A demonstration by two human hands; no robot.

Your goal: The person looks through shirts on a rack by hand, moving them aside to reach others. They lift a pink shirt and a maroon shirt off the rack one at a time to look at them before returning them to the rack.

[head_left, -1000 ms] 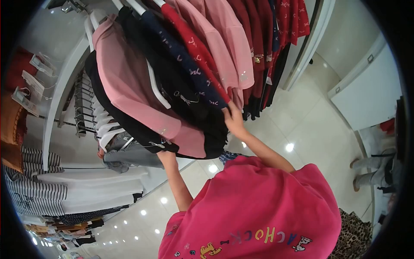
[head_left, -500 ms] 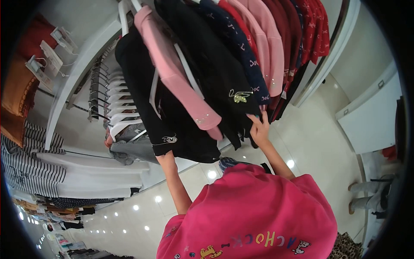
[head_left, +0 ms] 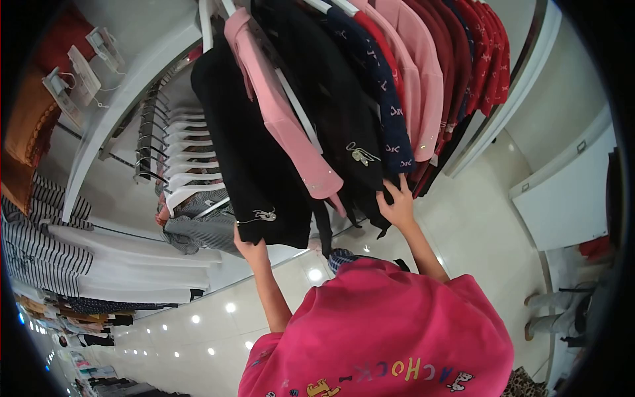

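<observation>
My left hand [head_left: 251, 250] grips the lower edge of a black garment [head_left: 228, 126] with a silvery emblem near its cuff. My right hand [head_left: 397, 206], fingers spread, touches the hanging clothes where a black sleeve [head_left: 350, 119] with a shiny emblem meets a navy patterned sleeve [head_left: 390, 112]; its fingertips are partly hidden. Between my hands hangs a pink sleeve [head_left: 284, 126] with small studs at its cuff.
More pink garments [head_left: 426, 79] and red patterned ones [head_left: 486, 59] hang on the right. White hangers [head_left: 188, 152] line a rack on the left, above striped clothes [head_left: 49, 255]. A person's legs [head_left: 552, 314] show at the right, on the tiled floor [head_left: 469, 231].
The black garment at my left hand now hangs flatter and more spread out, its lower edge shifted slightly left. My right hand is a little lower, its fingers spread wider. The view has shifted slightly.
</observation>
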